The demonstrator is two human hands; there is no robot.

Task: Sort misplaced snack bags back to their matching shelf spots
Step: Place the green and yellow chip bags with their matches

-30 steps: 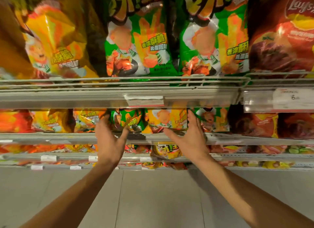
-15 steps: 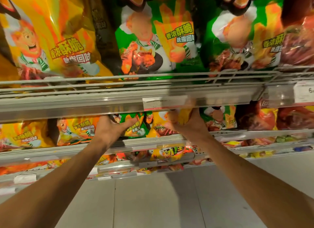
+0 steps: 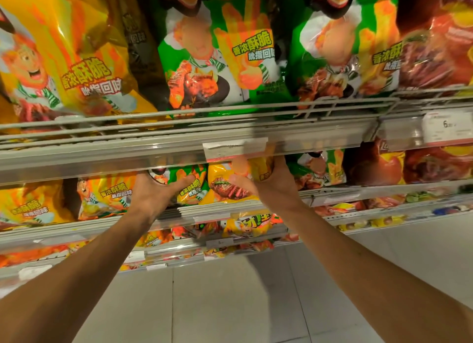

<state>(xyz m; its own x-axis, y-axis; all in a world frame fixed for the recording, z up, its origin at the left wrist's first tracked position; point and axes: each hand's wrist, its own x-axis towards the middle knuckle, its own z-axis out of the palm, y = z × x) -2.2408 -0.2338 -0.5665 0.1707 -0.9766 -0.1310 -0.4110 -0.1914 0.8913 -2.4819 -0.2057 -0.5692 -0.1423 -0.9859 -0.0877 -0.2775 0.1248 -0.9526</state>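
At the shelf's front edge, right hand grips the yellow bag; left hand grips the green bag beside it.

Grey wire shelves w/ pale tiled floor.

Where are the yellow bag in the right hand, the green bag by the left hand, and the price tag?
yellow bag (image 3: 225, 186): head view, on its steak picture.
green bag (image 3: 190, 189): head view, on its printed front.
price tag (image 3: 446, 127): head view, on its white face.
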